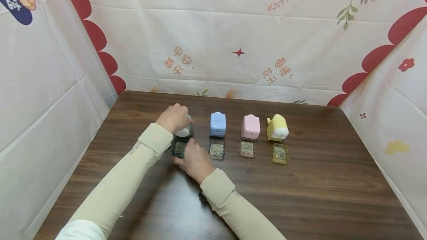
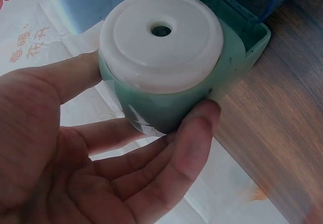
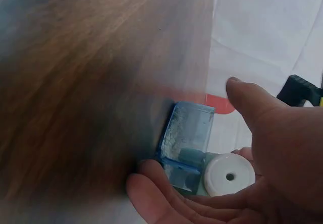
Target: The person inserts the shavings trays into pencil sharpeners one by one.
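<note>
On the table's [image 1: 300,195] left half, the left hand [image 1: 175,117] curls thumb and fingers round a green sharpener [image 1: 183,132] with a white round face [image 2: 161,65], holed centrally; just before it sits a clear bluish tray [image 3: 197,128] of shavings [image 1: 180,148]; beside that, the right hand [image 1: 197,161] grips nothing, fingers loosely extended, contact unclear

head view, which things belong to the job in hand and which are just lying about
In the job, judging by the hands:
green sharpener, held by the left hand
dark tray before it, right hand close by

Unhandled now, perhaps for another turn:
blue sharpener
pink sharpener
yellow sharpener
blue tray, pink tray, yellow tray
</note>
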Demonstrator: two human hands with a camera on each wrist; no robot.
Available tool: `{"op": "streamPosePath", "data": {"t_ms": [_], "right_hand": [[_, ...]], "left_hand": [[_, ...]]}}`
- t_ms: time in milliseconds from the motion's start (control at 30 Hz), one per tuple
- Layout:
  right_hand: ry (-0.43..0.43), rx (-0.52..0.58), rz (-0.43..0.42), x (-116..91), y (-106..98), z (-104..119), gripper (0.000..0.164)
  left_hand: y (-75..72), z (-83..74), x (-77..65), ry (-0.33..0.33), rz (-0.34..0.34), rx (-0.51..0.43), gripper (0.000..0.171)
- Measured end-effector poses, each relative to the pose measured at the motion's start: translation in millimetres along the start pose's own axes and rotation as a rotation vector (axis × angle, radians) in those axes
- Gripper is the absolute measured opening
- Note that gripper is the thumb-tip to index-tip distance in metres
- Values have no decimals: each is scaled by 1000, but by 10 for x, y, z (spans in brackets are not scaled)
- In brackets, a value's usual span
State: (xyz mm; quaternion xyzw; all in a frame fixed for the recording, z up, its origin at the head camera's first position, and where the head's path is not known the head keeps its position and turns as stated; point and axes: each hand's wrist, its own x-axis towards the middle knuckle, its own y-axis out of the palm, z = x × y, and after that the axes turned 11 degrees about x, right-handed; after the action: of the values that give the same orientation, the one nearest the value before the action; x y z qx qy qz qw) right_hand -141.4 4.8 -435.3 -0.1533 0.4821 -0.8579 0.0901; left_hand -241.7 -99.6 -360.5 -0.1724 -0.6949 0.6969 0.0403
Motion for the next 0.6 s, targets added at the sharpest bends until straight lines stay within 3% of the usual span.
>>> {"op": "streamPosePath", "data": {"t_ms": [133,233,467,600], "right_hand": [[-68,-141,-171,33,108,15,75],[-53,-207,-213,55,146,29,78],[161,-106,-34,137,152,48,69],[166,-100,-20,160,158,31,67]], "left_hand": [[1,-3,0,-4,0,3,39],[-2,-7,-1,-4,0,10,38],[-5,-5,2,1,9,25,38],[-12,-2,2,5,13,32,40]]}}
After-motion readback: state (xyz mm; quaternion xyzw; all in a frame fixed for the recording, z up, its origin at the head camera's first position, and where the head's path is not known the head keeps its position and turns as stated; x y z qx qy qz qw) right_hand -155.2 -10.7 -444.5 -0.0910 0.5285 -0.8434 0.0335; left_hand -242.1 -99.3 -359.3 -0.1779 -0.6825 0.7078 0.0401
